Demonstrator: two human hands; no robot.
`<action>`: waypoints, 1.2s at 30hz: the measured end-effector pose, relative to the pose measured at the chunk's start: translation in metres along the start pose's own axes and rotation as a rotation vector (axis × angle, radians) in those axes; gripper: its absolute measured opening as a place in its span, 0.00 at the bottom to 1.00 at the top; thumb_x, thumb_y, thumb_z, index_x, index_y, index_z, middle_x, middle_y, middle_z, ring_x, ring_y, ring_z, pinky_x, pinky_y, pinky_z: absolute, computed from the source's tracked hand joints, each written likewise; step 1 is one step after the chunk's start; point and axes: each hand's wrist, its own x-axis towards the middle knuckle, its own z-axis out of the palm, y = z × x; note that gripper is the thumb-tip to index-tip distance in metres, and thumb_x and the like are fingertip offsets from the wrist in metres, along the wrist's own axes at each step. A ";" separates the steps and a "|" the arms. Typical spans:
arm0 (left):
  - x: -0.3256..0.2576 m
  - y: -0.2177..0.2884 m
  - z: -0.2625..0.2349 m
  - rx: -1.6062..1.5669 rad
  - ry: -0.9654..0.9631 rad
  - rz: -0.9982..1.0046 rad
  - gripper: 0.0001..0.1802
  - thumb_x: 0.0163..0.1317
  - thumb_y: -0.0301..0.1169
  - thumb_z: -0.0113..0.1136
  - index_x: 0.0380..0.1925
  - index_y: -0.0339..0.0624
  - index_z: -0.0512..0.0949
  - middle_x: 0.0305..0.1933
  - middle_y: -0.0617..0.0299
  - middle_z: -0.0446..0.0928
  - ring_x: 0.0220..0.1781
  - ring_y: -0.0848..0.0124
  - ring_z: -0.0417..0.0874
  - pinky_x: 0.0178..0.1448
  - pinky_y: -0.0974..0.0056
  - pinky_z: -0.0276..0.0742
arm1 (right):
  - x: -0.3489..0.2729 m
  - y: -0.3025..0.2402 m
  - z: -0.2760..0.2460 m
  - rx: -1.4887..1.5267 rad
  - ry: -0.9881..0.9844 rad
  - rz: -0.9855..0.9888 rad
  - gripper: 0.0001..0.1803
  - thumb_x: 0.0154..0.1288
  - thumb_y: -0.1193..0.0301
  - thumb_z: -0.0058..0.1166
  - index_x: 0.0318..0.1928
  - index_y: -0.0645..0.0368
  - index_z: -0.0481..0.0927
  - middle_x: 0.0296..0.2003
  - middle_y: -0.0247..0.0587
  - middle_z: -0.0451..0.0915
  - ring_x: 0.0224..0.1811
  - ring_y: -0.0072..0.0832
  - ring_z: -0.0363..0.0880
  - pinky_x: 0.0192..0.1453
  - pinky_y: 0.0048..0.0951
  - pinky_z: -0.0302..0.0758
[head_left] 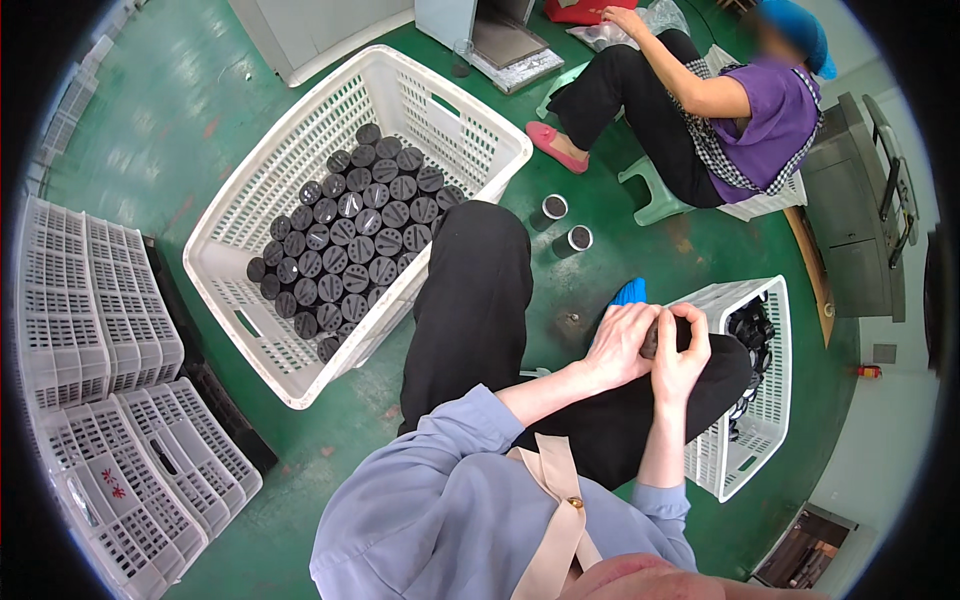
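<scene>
Over my right knee, my left hand (622, 343) and my right hand (683, 353) both grip one dark cylinder (651, 340), mostly hidden between the fingers. A big white slotted crate (290, 170) to my left holds several dark cylinders (350, 240) stacked on end in rows. A smaller white basket (770, 400) by my right leg holds dark parts (752, 330). Two loose cylinders (562, 226) stand on the green floor beyond my knees.
Stacked empty white crates (110, 400) lie at the left on the green floor (150, 130). Another person (720, 110) in purple sits on a green stool (655, 190) ahead right, handling a plastic bag. A grey machine (860, 210) stands at the right edge.
</scene>
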 end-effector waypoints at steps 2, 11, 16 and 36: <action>0.013 0.006 -0.013 -0.155 -0.110 0.045 0.36 0.44 0.30 0.77 0.56 0.37 0.76 0.47 0.50 0.83 0.50 0.49 0.85 0.52 0.49 0.77 | 0.012 -0.026 -0.020 0.037 -0.261 -0.150 0.15 0.62 0.77 0.67 0.49 0.67 0.82 0.51 0.46 0.83 0.54 0.38 0.83 0.63 0.39 0.78; -0.001 0.011 0.006 -0.061 -0.027 0.002 0.33 0.49 0.34 0.77 0.55 0.41 0.76 0.46 0.53 0.83 0.50 0.50 0.85 0.52 0.47 0.74 | 0.000 0.008 -0.004 0.053 -0.006 0.023 0.04 0.67 0.80 0.65 0.39 0.66 0.82 0.38 0.42 0.84 0.42 0.32 0.83 0.54 0.34 0.78; 0.016 0.006 -0.021 -0.247 -0.354 -0.223 0.34 0.46 0.33 0.77 0.55 0.35 0.76 0.48 0.50 0.84 0.51 0.52 0.87 0.52 0.52 0.80 | 0.016 -0.023 -0.018 0.010 -0.292 -0.161 0.17 0.61 0.75 0.69 0.50 0.66 0.84 0.51 0.49 0.84 0.57 0.40 0.83 0.66 0.40 0.77; 0.007 0.001 -0.014 -0.750 -0.976 -0.293 0.31 0.46 0.29 0.77 0.52 0.33 0.76 0.39 0.61 0.80 0.42 0.70 0.83 0.46 0.62 0.80 | 0.020 -0.036 -0.053 0.200 -0.596 -0.181 0.07 0.58 0.80 0.66 0.39 0.66 0.85 0.34 0.43 0.85 0.38 0.34 0.85 0.48 0.33 0.80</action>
